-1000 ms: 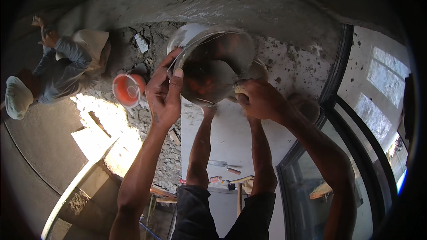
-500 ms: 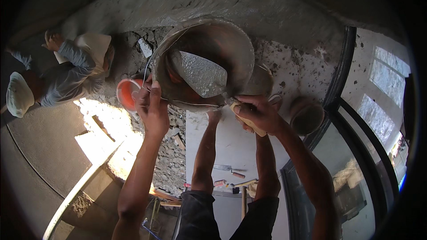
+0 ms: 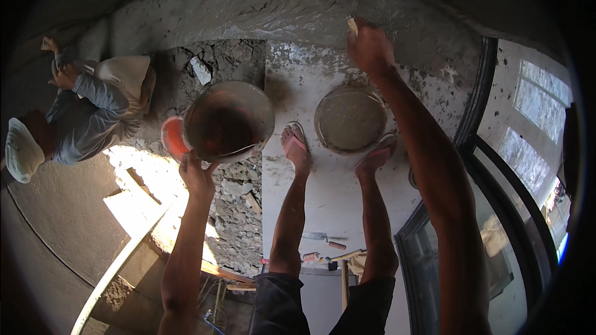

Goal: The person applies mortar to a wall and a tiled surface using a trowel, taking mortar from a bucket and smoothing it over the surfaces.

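I've got my right hand (image 3: 374,51) with fingers curled round a pale handle (image 3: 352,25), long axis near-to-far, visible end pointing away, slightly left, out by the wet mortar (image 3: 279,3); left hand (image 3: 198,178) gripping the upward-facing bucket's (image 3: 256,111) near rim.

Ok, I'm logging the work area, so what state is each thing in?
Large round bucket with reddish inside: open, held by the left hand.
Grey-stained round bucket: open, upright, holding grey mortar.
Small orange bucket: partly hidden; contents unclear.
Metal trowel with brown handle: lying flat, unheld.
Pale-handled tool: gripped by the right hand; far end unclear.
Grey plastered surface: glossy in places.
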### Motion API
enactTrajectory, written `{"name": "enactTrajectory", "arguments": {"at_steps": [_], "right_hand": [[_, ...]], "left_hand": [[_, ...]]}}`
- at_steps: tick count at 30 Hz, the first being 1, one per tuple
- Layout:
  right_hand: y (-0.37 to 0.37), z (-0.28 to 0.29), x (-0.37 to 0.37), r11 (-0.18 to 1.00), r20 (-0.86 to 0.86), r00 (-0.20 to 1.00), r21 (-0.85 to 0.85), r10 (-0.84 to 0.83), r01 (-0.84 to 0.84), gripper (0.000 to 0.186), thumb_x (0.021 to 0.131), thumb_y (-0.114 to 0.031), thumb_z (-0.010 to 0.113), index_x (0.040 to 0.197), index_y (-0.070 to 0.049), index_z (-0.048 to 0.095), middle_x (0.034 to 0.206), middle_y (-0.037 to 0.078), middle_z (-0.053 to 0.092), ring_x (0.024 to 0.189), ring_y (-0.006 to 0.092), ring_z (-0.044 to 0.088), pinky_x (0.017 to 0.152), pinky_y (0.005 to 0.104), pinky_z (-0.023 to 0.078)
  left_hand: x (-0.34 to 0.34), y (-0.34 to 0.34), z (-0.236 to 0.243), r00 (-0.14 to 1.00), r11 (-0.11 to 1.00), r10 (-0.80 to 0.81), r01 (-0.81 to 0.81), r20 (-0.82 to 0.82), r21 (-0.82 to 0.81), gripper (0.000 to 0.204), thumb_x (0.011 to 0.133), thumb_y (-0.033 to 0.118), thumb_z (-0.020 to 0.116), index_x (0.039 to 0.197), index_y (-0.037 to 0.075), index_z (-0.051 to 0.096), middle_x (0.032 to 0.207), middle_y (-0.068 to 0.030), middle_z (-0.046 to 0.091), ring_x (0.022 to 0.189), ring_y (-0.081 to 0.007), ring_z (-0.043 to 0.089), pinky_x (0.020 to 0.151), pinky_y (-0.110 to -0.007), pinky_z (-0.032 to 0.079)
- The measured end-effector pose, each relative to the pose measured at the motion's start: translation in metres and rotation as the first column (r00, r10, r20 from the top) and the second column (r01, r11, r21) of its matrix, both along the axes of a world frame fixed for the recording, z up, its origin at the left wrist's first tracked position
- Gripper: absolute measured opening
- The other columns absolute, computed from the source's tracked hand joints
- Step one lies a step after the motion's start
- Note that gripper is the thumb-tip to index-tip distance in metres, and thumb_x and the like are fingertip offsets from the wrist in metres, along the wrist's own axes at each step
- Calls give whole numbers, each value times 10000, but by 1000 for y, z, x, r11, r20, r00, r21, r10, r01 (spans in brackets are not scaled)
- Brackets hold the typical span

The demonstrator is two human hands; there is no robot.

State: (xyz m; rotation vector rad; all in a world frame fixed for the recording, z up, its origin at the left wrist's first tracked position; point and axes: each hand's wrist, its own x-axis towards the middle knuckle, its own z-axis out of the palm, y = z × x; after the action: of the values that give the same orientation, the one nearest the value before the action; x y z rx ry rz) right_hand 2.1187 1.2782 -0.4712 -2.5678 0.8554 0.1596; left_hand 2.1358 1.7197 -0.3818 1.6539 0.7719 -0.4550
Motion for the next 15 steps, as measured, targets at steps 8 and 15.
{"name": "enactTrajectory", "arguments": {"at_steps": [8, 15], "right_hand": [[40, 91, -148, 818, 24, 879, 379, -476, 433, 449, 938, -226, 622, 1340, -27, 597, 924, 178, 737, 827, 282, 734, 738, 397, 563], [133, 212, -355, 514, 6, 559, 399, -829, 759, 463, 1019, -301, 589, 1330, 39, 542, 726, 23, 545, 552, 81, 511, 491, 249, 412]], "left_hand": [[-4, -36, 41, 966, 964, -257, 258, -29, 54, 299, 1011, 253, 565, 1228, 49, 597, 1180, -67, 627, 1119, -181, 575, 884, -397, 526], [-47, -148, 78, 634, 604, -765, 768, 112, -214, 361, 1011, 101, 558, 1360, 7, 561, 1069, -41, 616, 851, -61, 506, 708, -215, 437]]}}
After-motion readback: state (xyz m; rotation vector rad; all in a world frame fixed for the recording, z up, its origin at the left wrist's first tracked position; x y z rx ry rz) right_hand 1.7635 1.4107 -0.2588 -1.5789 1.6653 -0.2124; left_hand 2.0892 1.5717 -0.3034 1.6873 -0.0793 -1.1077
